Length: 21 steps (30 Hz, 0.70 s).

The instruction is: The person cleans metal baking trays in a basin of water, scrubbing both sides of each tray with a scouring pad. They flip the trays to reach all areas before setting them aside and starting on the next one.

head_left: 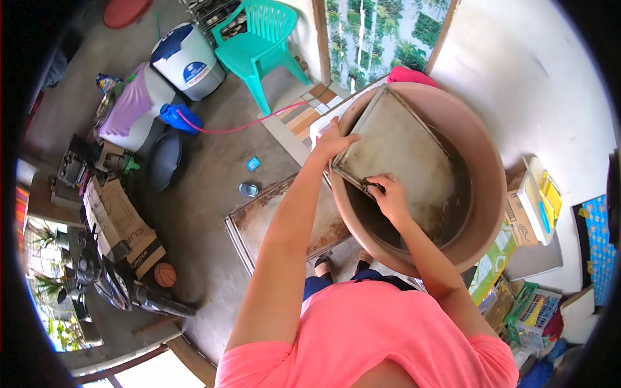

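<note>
A large pinkish-brown tub (486, 174) holds dark water, and a flat, stained rectangular panel (404, 145) leans in it, partly under the surface. My left hand (334, 140) grips the panel's left edge near the tub rim, thumb over the top face. Closed round a small dark scrubber (373, 186), my right hand (390, 196) presses at the panel's lower edge. A second rusty panel (278, 216) lies on the floor beneath my left forearm.
A green plastic chair (259, 48) stands beyond the tub, near a white and blue washing machine (187, 61). A pink hose (252, 124) crosses the floor. Boxes and a motorbike (119, 284) are at the left; crates (533, 310) sit at the lower right.
</note>
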Tool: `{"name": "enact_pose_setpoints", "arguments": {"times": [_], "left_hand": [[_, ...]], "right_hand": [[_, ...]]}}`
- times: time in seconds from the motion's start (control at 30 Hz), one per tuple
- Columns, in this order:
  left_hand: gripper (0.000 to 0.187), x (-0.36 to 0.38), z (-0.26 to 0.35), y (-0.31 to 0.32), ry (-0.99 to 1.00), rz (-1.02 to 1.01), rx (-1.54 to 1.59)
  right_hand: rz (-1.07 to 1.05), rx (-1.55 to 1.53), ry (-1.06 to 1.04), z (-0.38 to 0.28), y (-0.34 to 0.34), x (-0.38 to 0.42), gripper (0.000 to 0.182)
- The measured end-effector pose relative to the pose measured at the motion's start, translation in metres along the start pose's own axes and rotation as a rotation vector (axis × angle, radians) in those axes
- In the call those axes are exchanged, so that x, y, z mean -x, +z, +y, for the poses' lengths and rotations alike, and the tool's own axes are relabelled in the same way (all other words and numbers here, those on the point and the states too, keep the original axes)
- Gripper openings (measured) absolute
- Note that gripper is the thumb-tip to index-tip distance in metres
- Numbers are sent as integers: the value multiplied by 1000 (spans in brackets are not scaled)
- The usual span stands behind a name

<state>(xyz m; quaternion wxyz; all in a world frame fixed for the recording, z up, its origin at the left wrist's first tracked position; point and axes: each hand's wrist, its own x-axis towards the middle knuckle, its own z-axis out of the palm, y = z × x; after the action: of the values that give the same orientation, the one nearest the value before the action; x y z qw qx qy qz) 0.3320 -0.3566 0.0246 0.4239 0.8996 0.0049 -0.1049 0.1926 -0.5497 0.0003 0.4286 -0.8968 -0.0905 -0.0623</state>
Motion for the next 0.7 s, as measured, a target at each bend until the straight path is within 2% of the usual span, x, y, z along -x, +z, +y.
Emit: {"name": "enact_pose_setpoints", "arguments": {"times": [0.1, 0.17, 0.27, 0.37, 0.47, 0.57, 0.7], "left_hand": [[99, 4, -1, 8, 36, 34, 122], [97, 11, 4, 5, 36, 23, 163], [95, 9, 4, 5, 61, 31, 188], [95, 8, 1, 8, 85, 62, 151], [96, 11, 2, 9, 65, 66, 305], [97, 19, 11, 4, 55, 68, 276], [94, 12, 4, 6, 92, 76, 258]], "right_hand": [[4, -36, 49, -21, 17, -16, 16], [141, -86, -200, -40, 43, -37, 13], [91, -85, -229, -51, 41, -43, 10], [58, -13, -220, -16, 20, -8, 8], [78, 31, -203, -26, 25, -12, 7], [162, -43, -229, -59, 43, -48, 5], [78, 0, -179, -23, 29, -15, 5]]}}
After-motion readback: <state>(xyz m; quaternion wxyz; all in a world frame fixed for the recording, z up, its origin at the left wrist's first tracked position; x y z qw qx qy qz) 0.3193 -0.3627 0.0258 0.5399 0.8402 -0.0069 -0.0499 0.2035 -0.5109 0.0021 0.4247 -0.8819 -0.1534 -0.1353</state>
